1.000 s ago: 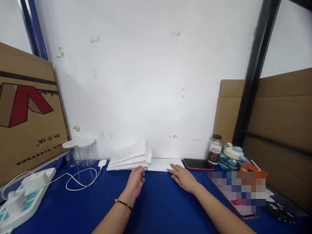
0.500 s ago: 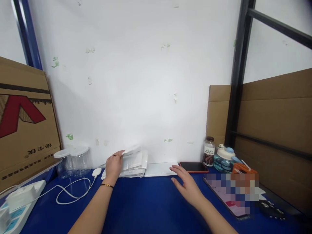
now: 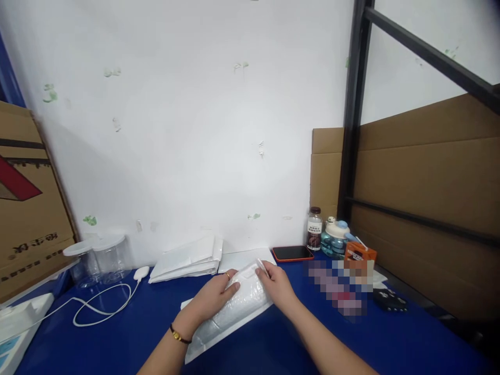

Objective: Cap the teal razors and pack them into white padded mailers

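A white padded mailer (image 3: 234, 312) with a shiny, bubbly surface is held tilted above the blue table. My left hand (image 3: 214, 297) grips its left part, thumb on the top face. At the upper right end, my right hand (image 3: 275, 281) pinches the edge near what looks like a folded flap. Behind, against the wall, lies a stack of white mailers (image 3: 187, 258). Beside that stack is a flat white packet (image 3: 246, 255), partly hidden by the held mailer and my right hand.
Two clear lidded jars (image 3: 111, 258) and a white cable (image 3: 105, 323) are on the left, near a power strip (image 3: 27, 317). To the right are an orange-edged phone (image 3: 292, 253), a brown-capped bottle (image 3: 313, 229), a blue water bottle (image 3: 334, 242) and an orange box (image 3: 367, 255).
My left hand has brought a mailer from the stack toward me. My right hand has closed on its other end. The view has shifted to the right.
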Demonstrator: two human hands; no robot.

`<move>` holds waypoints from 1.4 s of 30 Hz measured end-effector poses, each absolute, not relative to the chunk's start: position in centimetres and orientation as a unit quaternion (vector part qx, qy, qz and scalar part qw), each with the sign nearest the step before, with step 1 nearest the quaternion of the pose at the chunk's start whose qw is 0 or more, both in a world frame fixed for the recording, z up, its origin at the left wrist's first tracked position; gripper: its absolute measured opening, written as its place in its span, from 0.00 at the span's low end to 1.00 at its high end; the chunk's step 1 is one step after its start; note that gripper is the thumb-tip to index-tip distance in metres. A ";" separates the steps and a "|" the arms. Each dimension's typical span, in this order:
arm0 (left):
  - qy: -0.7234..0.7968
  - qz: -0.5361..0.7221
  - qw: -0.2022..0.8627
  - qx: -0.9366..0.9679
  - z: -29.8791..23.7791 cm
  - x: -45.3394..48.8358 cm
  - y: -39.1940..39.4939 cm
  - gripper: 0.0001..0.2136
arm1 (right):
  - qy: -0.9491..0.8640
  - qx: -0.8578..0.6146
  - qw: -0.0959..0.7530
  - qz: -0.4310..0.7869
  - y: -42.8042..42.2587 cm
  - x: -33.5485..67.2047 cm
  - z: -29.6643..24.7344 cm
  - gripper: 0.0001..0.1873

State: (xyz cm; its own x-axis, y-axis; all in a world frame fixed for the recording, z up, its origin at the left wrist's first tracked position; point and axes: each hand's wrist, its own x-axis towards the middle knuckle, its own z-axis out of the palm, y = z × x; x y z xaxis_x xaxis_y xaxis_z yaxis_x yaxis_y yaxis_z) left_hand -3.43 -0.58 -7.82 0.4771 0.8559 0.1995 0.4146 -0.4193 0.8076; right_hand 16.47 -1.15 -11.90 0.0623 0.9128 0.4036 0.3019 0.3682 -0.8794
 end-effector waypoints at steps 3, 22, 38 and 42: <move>0.436 0.275 0.268 0.814 -9.4 -3.0 -0.8 0.42 | -0.514 -0.462 0.581 0.429 0.0 16.6 -13.3 0.18; 0.436 0.034 -0.122 0.891 -3.9 -2.0 0.0 0.31 | -0.278 -0.379 0.641 0.607 1.4 15.8 -15.4 0.21; 0.399 -0.114 -0.236 0.879 2.1 2.1 -0.5 0.28 | -0.228 -0.399 0.548 0.699 0.6 15.4 -14.8 0.17; 0.430 -0.129 -0.224 0.865 3.6 1.8 -1.2 0.30 | -0.269 -0.442 0.535 0.668 0.9 15.7 -15.0 0.16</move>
